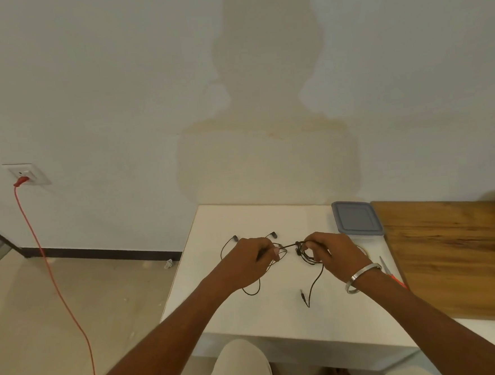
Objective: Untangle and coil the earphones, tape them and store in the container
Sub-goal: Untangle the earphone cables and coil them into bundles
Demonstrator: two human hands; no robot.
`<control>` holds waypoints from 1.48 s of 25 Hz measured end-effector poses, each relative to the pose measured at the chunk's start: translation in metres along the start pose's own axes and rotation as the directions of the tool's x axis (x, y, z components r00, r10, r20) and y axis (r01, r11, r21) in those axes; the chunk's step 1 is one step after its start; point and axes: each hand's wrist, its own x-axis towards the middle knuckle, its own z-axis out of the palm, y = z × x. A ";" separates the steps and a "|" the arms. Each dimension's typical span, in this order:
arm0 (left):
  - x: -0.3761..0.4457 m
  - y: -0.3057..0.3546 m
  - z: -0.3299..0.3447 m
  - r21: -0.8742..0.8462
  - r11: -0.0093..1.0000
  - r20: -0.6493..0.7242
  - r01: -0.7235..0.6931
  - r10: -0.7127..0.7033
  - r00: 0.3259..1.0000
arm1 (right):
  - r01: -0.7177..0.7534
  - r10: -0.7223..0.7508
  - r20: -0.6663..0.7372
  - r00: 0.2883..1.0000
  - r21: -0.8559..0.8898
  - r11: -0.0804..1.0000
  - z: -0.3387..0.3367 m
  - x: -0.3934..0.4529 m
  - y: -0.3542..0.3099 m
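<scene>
From the head view, both hands worked above the white table point(219, 306). The left hand point(247, 263) and right hand point(337, 254) each pinched the black earphones point(314, 282), fingers curled on the cord, a short stretch taut between them. Loops and the plug trailed onto the table. The lidded container point(356, 218) sat at the table's far right corner, scissors point(388, 271) near its right edge.

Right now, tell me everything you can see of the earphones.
The earphones are thin black wired ones, still tangled. A short taut stretch of cord runs between the left hand and the right hand, which both pinch it above the white table. Two earbuds lie beyond the left hand, loops trail under both hands, and the plug end lies loose on the table nearer the person.
</scene>
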 end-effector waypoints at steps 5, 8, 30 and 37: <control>0.000 0.003 0.001 0.008 1.000 0.002 0.008 -0.008 1.000 | -0.094 0.094 0.022 0.995 -0.034 0.995 0.000 -0.004 0.018; 0.001 0.005 0.004 0.013 1.000 0.018 0.002 -0.002 1.000 | -0.140 0.147 0.054 0.988 -0.117 0.983 0.006 -0.005 0.020; 0.005 0.008 0.008 0.125 0.992 0.063 0.002 -0.010 0.998 | 0.052 -0.044 0.047 0.998 -0.209 0.976 0.009 0.003 -0.011; 0.000 0.012 0.007 0.150 0.988 0.060 -0.016 0.007 0.998 | -0.138 0.163 0.053 0.985 -0.315 0.939 0.009 -0.003 0.008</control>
